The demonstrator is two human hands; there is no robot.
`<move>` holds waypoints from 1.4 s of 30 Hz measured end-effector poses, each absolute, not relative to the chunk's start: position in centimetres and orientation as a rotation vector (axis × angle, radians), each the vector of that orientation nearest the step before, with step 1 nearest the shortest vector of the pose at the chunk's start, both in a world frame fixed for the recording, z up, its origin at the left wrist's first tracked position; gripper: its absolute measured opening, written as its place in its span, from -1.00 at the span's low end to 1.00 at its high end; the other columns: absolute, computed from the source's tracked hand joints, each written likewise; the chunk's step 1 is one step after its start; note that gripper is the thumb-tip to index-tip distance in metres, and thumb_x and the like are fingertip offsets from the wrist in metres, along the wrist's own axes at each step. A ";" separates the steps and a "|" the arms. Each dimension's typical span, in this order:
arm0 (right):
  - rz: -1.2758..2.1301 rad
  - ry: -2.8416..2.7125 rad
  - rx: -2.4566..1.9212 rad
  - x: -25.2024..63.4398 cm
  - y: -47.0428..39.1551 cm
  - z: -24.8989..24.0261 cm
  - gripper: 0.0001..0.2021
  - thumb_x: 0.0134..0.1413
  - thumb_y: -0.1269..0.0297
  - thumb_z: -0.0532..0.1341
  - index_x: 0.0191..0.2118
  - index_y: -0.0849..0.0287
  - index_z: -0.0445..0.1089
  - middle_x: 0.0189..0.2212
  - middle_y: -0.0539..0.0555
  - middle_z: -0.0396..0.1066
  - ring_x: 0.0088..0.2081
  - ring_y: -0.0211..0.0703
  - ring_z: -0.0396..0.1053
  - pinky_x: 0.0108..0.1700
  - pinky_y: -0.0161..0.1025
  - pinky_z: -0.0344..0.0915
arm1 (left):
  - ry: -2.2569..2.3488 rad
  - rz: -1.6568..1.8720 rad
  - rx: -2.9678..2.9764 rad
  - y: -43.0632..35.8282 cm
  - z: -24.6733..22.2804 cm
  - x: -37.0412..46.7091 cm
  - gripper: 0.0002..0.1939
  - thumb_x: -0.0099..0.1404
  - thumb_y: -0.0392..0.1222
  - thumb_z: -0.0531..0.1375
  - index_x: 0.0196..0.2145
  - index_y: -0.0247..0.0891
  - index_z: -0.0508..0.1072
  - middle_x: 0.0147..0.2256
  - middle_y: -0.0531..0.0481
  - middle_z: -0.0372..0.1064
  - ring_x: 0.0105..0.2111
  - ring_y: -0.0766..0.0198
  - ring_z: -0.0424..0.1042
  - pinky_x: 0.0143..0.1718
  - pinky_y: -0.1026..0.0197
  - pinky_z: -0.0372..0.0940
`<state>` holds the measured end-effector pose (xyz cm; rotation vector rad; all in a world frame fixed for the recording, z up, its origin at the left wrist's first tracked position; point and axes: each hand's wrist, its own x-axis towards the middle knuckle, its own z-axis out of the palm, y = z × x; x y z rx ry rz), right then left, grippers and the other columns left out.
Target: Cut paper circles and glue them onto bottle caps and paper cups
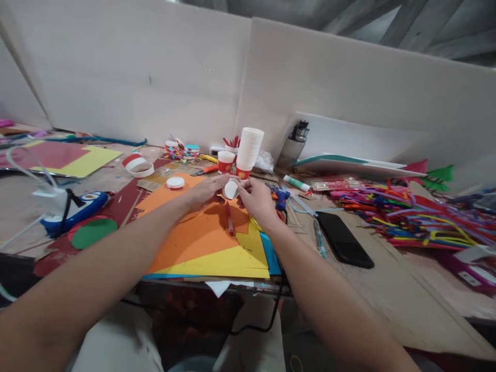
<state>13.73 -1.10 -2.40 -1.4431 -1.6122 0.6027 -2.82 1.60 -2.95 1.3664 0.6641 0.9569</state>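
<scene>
Cup (231, 189) btwn L hand (209, 190) & R hand (256, 197) (over orange ppr (194, 230)).

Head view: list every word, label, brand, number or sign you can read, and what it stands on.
None can be read.
Red-and-white cup: gold mark, too small to read.
Green-and-white tube: any label is too blurred.
Blue device: oval marking, unreadable.
Small white cup piece: no lettering visible.
</scene>
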 end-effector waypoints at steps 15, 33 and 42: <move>0.693 -1.427 -1.499 14.3 -0.2 -2.3 -0.87 0.01 0.44 0.17 -0.46 0.14 0.18 -0.59 -0.04 0.38 -0.56 -0.27 0.41 -0.64 -0.43 0.26 | 1.228 0.960 1.415 2.1 -2.9 -3.3 -0.75 0.24 -0.03 0.22 -0.30 -0.28 0.55 -0.48 -0.05 0.44 -0.57 0.27 0.38 -0.63 0.29 0.24; 0.822 -1.333 -1.410 14.4 0.1 -2.3 -0.86 0.05 0.48 0.11 -0.25 0.15 0.23 -0.48 -0.04 0.35 -0.54 -0.30 0.37 -0.60 -0.39 0.33 | 1.014 1.112 1.310 2.9 -2.5 -4.3 -0.67 -0.13 -0.27 0.40 -0.33 -0.33 0.49 -0.34 -0.08 0.48 -0.38 0.26 0.43 -0.47 0.25 0.40; 0.802 -1.360 -1.409 14.2 -0.2 -2.0 -0.90 0.08 0.48 0.10 -0.28 0.18 0.28 -0.49 -0.03 0.35 -0.52 -0.31 0.37 -0.57 -0.38 0.36 | 1.020 1.142 1.308 3.0 -2.8 -4.3 -0.71 -0.16 -0.31 0.39 -0.40 -0.33 0.49 -0.39 -0.03 0.42 -0.44 0.31 0.38 -0.49 0.26 0.39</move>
